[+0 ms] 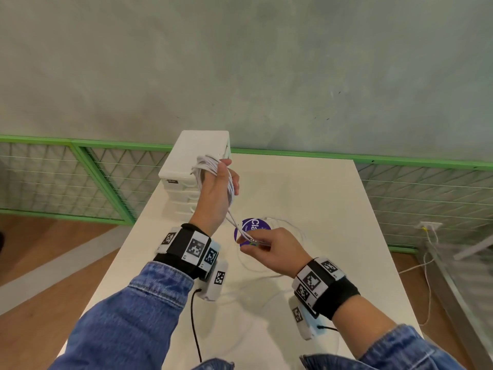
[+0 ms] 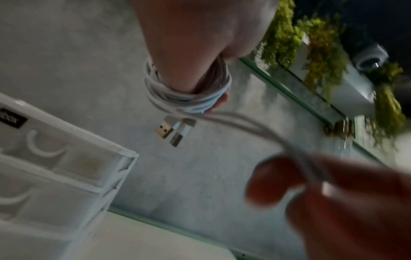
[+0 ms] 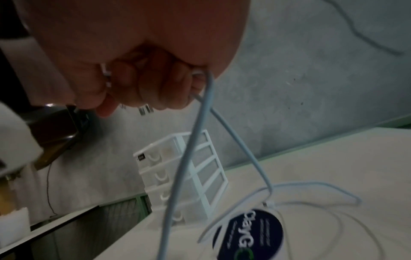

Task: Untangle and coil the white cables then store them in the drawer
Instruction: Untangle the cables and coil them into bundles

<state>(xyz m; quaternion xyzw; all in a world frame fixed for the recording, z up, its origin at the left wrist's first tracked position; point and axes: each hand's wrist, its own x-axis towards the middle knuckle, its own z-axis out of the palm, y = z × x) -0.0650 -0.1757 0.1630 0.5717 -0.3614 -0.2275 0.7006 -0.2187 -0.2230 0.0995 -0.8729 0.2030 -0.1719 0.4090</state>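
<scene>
Right hand: the right hand (image 1: 269, 249) is nearest, low over the table, fingers curled and pinching two strands of white cable (image 1: 241, 231) between thumb and fingertips; in the right wrist view the curled fingers (image 3: 153, 84) close on the strands, which hang down from the fist.
Left hand: the left hand (image 1: 216, 193) is raised higher and further back, in front of the drawer unit, with a coil of cable (image 1: 210, 166) wound several turns round its fingers; the thumb lies against the coil. Whether the fingers inside the wraps are straight or bent cannot be told.
Cable between hands: the strands run taut from the coil down to the right hand's pinch.
Plugs: in the left wrist view two USB plugs (image 2: 174, 130) dangle just below the coil (image 2: 189, 98).
Loose cable: more white cable (image 1: 290, 228) lies in slack loops on the table (image 1: 333, 209), beside and beyond the right hand, part of it crossing a round purple sticker (image 1: 252, 227).
Drawer unit: a small white drawer unit (image 1: 194, 166) stands at the far left edge of the table; its drawers look closed in the right wrist view (image 3: 177, 167).
Beyond: a grey wall (image 1: 266, 62) and green mesh railing (image 1: 80, 177).
</scene>
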